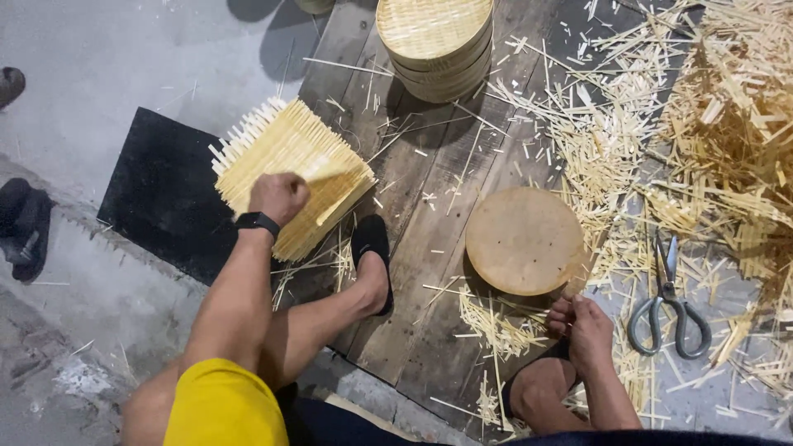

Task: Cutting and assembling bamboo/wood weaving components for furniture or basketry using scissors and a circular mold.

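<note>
Left hand (278,196), closed in a fist, presses on a square woven bamboo mat (289,175) with loose strip ends, lying across a black rubber sheet (161,194) and rough wooden planks (429,215). Right hand (585,324), fingers curled, pinches thin bamboo slivers (500,326) beside a smooth round wooden disc (524,240). Grey-handled scissors (671,301) lie nearby.
</note>
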